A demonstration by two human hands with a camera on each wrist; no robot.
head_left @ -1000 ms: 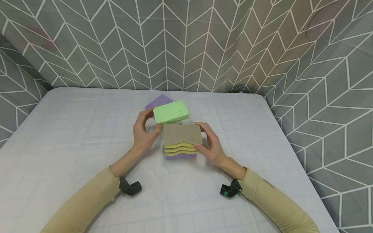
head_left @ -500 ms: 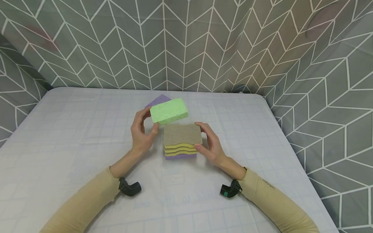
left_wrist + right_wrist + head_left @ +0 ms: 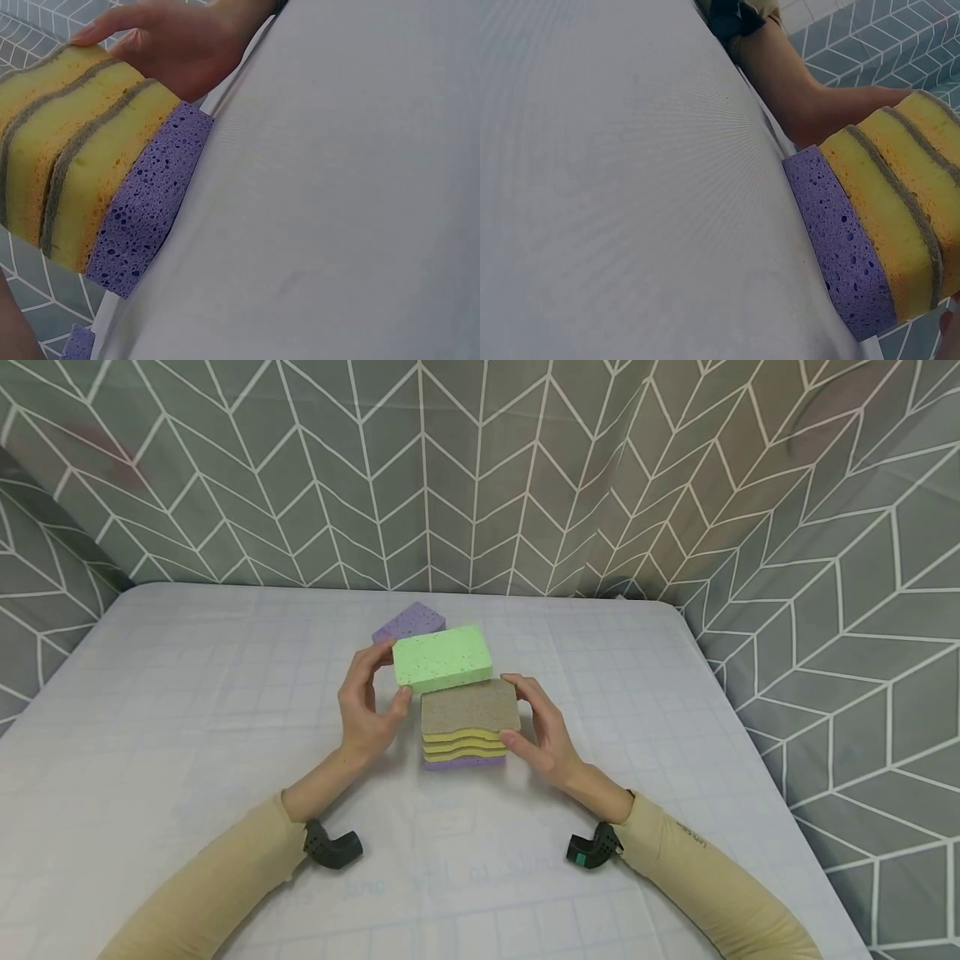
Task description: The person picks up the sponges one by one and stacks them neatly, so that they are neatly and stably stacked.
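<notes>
The left hand (image 3: pixel 363 706) pinches the green sponge (image 3: pixel 442 658) by its left end; that sponge has just shifted towards the person and now overlaps the back edge of the sponge stack (image 3: pixel 468 710) in the head view (whether they touch, I cannot tell), so it seems nearer the stack but not squared over it, while the right hand (image 3: pixel 551 739) grips the stack's right end on the table (image 3: pixel 225 710)

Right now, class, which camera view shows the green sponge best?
The head view: the green sponge shows its top face and near side there, held in the left hand. Neither the left nor the right wrist view shows it.
</notes>
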